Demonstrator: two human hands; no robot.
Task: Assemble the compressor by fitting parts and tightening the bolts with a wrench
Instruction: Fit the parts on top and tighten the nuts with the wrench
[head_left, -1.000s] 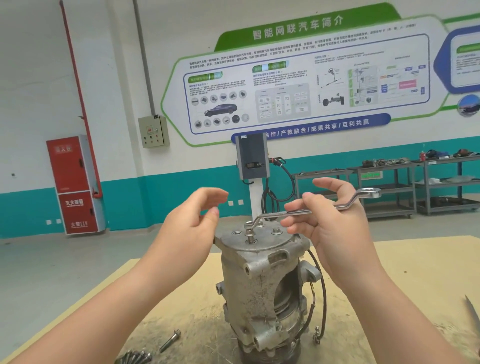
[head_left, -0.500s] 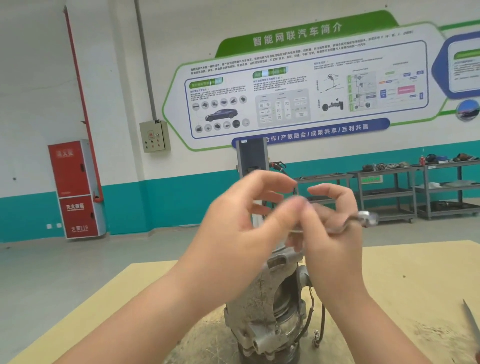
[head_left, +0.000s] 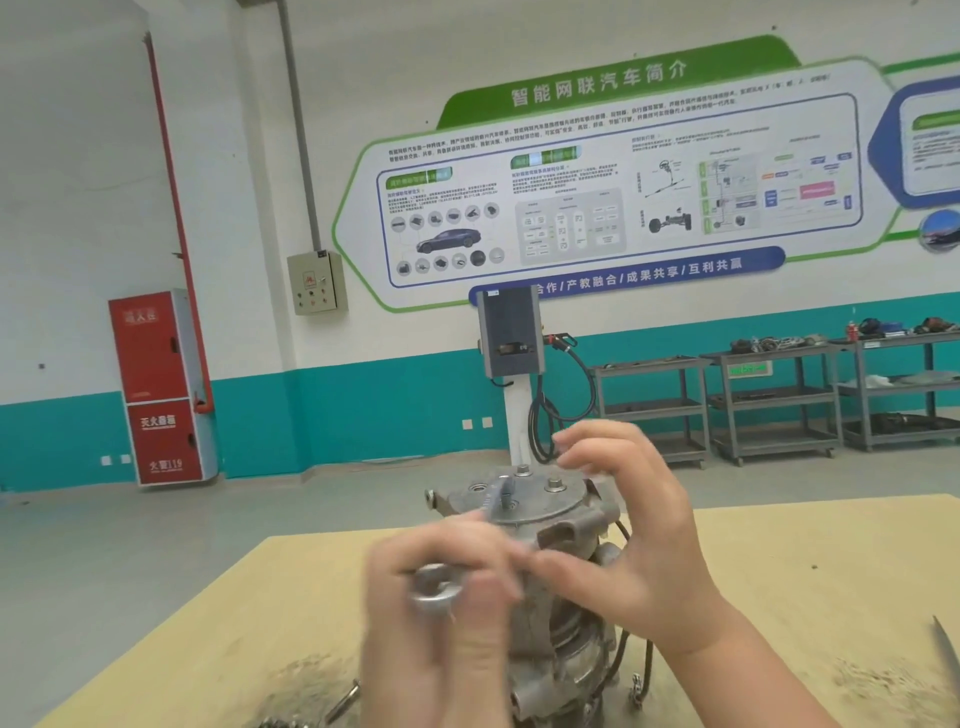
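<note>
The left hand (head_left: 441, 587) is smeared by motion blur near the middle of the view; its fingers curl around the near ring end of the wrench (head_left: 435, 592), though the exact grip is hard to make out. The wrench shaft runs up and away to a bolt (head_left: 506, 491) on the compressor's top plate, its far end blurred there. The compressor (head_left: 545, 519) stands upright on the near part of the tan worktable (head_left: 831, 561), its lower body partly hidden behind both hands and cut off by the bottom edge. The right hand (head_left: 628, 525) hovers just right of the top plate, fingers spread and loosely bent, holding nothing. A loose bolt (head_left: 343, 701) lies at the bottom edge, half hidden. Grey grit marks the table. Farther off stand a red fire cabinet (head_left: 156, 387) at left, a charging post (head_left: 511, 338) in the middle, and metal shelf carts (head_left: 779, 400) at right under a wall poster (head_left: 597, 171).
</note>
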